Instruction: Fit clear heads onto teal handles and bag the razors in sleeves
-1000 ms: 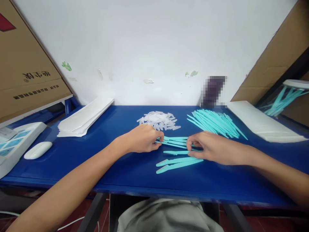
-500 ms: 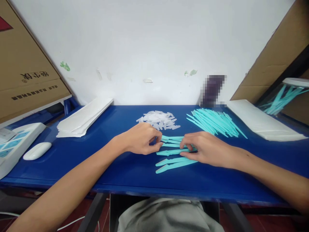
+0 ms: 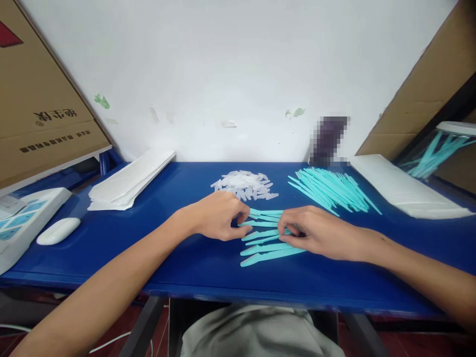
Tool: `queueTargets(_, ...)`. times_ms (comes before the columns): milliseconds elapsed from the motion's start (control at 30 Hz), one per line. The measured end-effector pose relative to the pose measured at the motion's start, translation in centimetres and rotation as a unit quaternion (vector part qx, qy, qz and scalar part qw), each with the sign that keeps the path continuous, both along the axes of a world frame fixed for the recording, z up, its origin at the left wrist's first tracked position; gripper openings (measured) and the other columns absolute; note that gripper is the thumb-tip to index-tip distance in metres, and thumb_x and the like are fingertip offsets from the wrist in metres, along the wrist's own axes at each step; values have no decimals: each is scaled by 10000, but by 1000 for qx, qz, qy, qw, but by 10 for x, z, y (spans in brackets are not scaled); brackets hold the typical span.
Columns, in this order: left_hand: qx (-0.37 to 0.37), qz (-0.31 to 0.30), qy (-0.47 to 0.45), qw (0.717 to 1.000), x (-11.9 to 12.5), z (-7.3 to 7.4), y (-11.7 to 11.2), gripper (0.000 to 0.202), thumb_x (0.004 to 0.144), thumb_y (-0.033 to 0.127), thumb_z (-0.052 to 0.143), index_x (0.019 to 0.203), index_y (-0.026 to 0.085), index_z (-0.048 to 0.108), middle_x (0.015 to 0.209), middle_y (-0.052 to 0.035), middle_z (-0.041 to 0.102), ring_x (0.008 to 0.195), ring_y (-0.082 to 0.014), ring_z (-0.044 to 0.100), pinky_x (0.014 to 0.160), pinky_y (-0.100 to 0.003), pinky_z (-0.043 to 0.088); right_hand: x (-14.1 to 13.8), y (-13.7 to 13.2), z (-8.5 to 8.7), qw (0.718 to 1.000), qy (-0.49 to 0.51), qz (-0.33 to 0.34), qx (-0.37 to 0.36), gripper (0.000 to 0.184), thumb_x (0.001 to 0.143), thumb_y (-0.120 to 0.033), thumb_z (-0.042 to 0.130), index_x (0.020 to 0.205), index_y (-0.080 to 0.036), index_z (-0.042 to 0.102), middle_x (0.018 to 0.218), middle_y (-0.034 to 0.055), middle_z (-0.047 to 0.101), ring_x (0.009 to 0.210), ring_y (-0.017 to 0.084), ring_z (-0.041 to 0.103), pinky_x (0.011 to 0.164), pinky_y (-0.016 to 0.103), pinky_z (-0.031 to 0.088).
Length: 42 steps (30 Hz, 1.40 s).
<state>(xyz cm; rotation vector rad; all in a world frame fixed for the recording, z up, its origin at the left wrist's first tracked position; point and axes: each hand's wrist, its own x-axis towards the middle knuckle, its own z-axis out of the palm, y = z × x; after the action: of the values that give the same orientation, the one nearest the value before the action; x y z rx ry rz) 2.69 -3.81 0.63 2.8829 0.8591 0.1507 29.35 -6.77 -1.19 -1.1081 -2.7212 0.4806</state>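
Several turquoise eyebrow razors [image 3: 266, 257] lie in a loose row on the blue table, blade ends pointing left. My left hand [image 3: 221, 216] is at the blade ends of the upper ones, thumb and forefinger curled about the tip of one razor [image 3: 262, 224]. Over the handle ends, my right hand [image 3: 316, 232] has its thumb and fingers closed on a razor in the middle of the row [image 3: 262, 235]; the hand hides the grip itself. Behind my left hand is a heap of small translucent white caps [image 3: 247, 183]. A larger pile of turquoise razors [image 3: 329, 188] lies beyond my right hand.
White flat packets [image 3: 130, 181] lie at the back left, another white packet [image 3: 405, 186] at the right. A white mouse-shaped object [image 3: 58, 231] and a white tray [image 3: 33, 218] stand far left. A clear jar of razors [image 3: 435, 148] is at the right edge, beside cardboard.
Two razors in the middle of the row, close together before, now lie a little apart, the lower one shifted towards me. Both hands have barely moved.
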Motion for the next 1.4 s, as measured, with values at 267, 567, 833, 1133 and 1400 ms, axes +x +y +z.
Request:
queueTargets(267, 78, 35, 32, 996, -4, -3, 11, 265, 934, 296, 496, 756, 182, 655, 658, -36, 653, 580, -154, 553, 555, -279, 302, -5, -4, 5, 1000, -6, -8, -24, 110, 890, -271, 570, 803, -207, 593, 596, -46, 511, 524, 106, 422, 517, 256, 288)
queueTargets(567, 60, 41, 27, 997, -5, 0, 9, 235, 899, 339, 551, 756, 181, 651, 665, -25, 653, 581, -144, 548, 561, -274, 305, -4, -3, 1, 998, 3, -10, -54, 210, 947, -392, 548, 933, -202, 637, 582, -55, 479, 511, 105, 421, 515, 253, 292)
queueTargets(833, 54, 44, 38, 997, -9, 2, 10, 228, 881, 377, 571, 769, 191, 642, 646, -17, 629, 571, -147, 520, 568, -277, 303, -3, -2, 3, 993, 9, -26, -112, 243, 929, -421, 572, 856, -199, 639, 567, -66, 396, 494, 94, 332, 486, 249, 258)
queueTargets(1133, 47, 49, 52, 996, -7, 1, 8, 238, 876, 404, 572, 777, 198, 639, 666, -25, 642, 606, -172, 554, 576, -283, 311, -11, -5, -8, 996, 28, -34, -80, 146, 913, -309, 560, 898, -186, 639, 559, -65, 471, 481, 86, 376, 532, 250, 311)
queueTargets(1400, -39, 31, 27, 998, -3, 4, 1, 559, 838, 643, 620, 560, 174, 496, 498, 10, 510, 468, -103, 398, 525, -278, 272, -9, -7, -2, 996, 38, -14, -79, 268, 966, -401, 513, 919, -191, 673, 560, -48, 506, 490, 98, 414, 520, 257, 311)
